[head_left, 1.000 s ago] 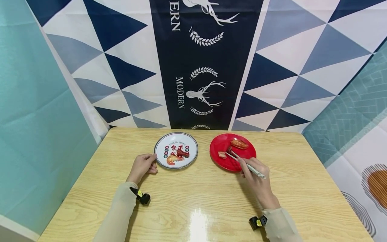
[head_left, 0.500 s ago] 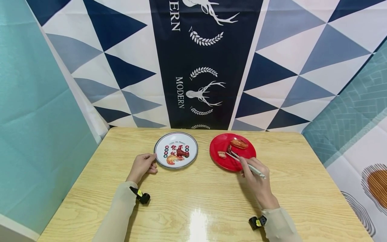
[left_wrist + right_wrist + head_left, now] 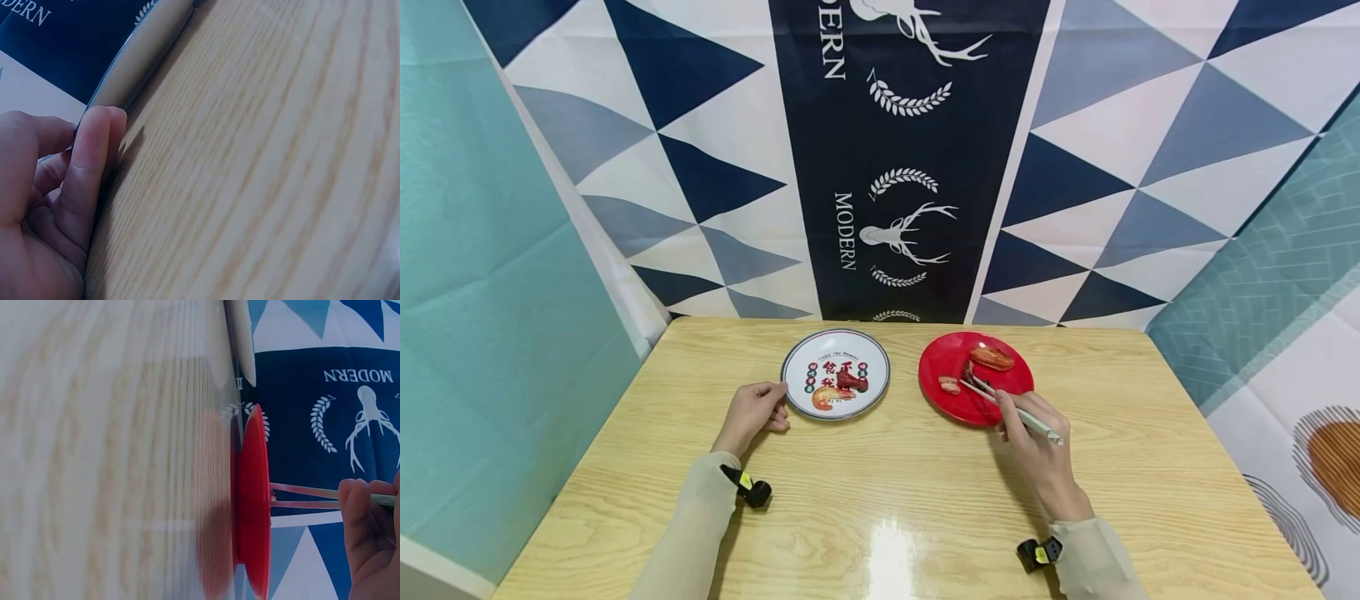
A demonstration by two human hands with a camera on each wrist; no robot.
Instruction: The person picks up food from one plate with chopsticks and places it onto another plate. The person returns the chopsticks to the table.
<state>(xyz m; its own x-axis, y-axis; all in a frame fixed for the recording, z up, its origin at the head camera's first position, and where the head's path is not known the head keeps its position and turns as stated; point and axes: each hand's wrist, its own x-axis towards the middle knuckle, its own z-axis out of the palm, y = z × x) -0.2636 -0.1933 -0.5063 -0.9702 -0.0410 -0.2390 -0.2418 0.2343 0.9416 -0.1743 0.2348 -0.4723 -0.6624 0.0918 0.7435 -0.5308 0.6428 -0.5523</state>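
Note:
My left hand (image 3: 754,412) pinches the near-left rim of a white plate (image 3: 850,340), thumb above and fingers at its underside. On that plate lie an orange shrimp (image 3: 823,399) and a dark red drumstick-shaped piece (image 3: 852,382). In my right hand (image 3: 1039,446) is a pair of pale chopsticks (image 3: 306,504), slightly spread, pointing left. Their tips are at a small dark brown food piece (image 3: 967,372) on the red plate (image 3: 938,360); whether they grip it, I cannot tell. A browned wing-like piece (image 3: 992,358) and a small pale-pink striped meat slice (image 3: 950,385) lie beside it.
Both plates stand near the far edge of a light wooden table (image 3: 865,475), with a gap between them. Behind it hangs a patterned cloth (image 3: 895,208) with deer prints. A teal panel (image 3: 512,292) borders the left side.

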